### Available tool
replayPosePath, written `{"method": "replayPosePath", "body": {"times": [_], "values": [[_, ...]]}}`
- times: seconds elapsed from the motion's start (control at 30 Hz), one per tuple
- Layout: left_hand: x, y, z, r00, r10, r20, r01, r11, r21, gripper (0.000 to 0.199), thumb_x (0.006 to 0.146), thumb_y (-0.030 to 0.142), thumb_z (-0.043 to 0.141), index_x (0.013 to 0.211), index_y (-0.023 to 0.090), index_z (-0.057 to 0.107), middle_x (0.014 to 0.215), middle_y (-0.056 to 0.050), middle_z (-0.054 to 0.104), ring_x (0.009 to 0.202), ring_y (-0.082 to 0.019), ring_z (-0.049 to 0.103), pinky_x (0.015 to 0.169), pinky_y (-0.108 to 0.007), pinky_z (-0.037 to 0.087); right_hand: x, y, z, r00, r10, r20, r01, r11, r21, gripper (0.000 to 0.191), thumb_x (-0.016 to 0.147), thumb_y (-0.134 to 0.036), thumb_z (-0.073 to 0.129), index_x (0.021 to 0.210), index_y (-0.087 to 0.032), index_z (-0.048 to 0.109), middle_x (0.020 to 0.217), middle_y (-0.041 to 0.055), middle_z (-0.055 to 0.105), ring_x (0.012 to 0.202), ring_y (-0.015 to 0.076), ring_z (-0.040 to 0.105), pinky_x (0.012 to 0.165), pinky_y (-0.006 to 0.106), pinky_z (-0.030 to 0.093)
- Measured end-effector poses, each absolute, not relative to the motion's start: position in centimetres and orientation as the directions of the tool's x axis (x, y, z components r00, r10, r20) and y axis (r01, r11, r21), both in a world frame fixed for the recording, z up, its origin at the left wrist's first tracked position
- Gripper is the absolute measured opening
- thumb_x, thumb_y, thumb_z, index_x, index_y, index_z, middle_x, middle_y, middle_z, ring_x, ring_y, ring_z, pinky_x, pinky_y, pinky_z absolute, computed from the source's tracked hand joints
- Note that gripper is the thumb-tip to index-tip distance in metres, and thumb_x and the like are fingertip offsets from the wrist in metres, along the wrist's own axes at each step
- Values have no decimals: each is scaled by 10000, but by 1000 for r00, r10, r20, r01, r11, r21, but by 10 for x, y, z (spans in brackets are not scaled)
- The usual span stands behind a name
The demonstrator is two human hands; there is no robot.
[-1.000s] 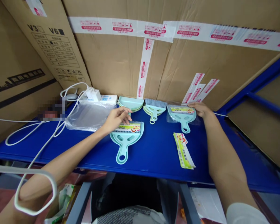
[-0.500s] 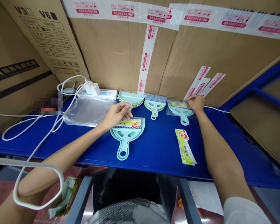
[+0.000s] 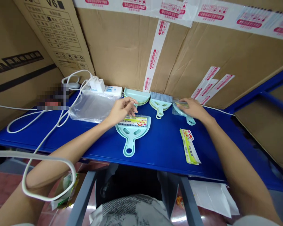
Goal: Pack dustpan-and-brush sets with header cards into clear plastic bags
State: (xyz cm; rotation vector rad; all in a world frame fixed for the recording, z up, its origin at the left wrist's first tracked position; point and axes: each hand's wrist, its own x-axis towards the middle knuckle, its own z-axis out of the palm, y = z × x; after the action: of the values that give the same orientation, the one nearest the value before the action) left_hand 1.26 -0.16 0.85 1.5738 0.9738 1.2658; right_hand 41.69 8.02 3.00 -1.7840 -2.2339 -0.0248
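My left hand point(image 3: 124, 110) hovers at the top edge of a light-green dustpan and brush set point(image 3: 132, 132). Its fingers are loosely bent and apart, with nothing seen in them. A yellow-green label card point(image 3: 136, 121) lies across the grey bristles of that set. At the right rear, my right hand point(image 3: 192, 108) grips a second dustpan and brush set point(image 3: 184, 113), in a clear bag. Its fingers cover much of that set, which looks tilted. Between the hands, near the cardboard, are a stack of brushes point(image 3: 160, 103) and a stack of dustpans point(image 3: 138, 95).
Loose label cards point(image 3: 190, 147) lie at the right front of the blue table point(image 3: 160, 150). Clear plastic bags point(image 3: 94, 106) lie at the left, near a power strip point(image 3: 113, 90). White cables point(image 3: 50, 135) loop across my left arm. Cardboard point(image 3: 122, 50) walls the back.
My right hand has moved left from the bag's edge onto the bagged set, which has turned or tilted. My left hand has barely moved. The view has shifted slightly.
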Motion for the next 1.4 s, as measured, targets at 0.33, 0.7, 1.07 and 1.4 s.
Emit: {"method": "replayPosePath", "body": {"times": [0.33, 0.7, 1.07, 1.4], "values": [[4, 4, 16, 34, 909, 415, 86, -417, 905, 402, 1010, 552, 676, 1035, 151, 695, 702, -52, 766, 532, -159, 711, 503, -237, 546, 388, 35, -8, -226, 949, 220, 969, 242, -51, 557, 1068, -340, 411, 1431, -19, 684, 1514, 287, 655, 1473, 373, 576, 1283, 507, 395], [-14, 15, 11, 140, 827, 544, 625, -500, 600, 233, 1012, 280, 573, 1043, 188, 785, 855, -63, 808, 692, -208, 705, 700, -313, 519, 353, 11, 16, -304, 838, 454, 904, 404, -139, 513, 1118, -432, 417, 1395, -162, 753, 1389, 177, 704, 1215, 341, 712, 1175, 501, 519], [-12, 21, -10, 387, 751, 535, 682, -623, 382, 261, 962, 375, 736, 1125, 188, 817, 1224, -138, 664, 1137, -318, 666, 1105, -503, 532, 317, 25, -5, -585, 784, 207, 779, 614, -127, 386, 1059, -313, 587, 1360, -187, 792, 1562, 199, 457, 1154, 309, 733, 1177, 538, 549], [-11, 30, -20, 370, 746, 554, 642, -636, 428, 125, 937, 215, 807, 1058, 183, 815, 1209, -112, 651, 1090, -263, 706, 1045, -454, 607, 287, -12, 28, -581, 745, 329, 784, 620, -20, 472, 1099, -364, 530, 1500, -170, 686, 1497, 227, 575, 1357, 409, 587, 1142, 607, 515]]}}
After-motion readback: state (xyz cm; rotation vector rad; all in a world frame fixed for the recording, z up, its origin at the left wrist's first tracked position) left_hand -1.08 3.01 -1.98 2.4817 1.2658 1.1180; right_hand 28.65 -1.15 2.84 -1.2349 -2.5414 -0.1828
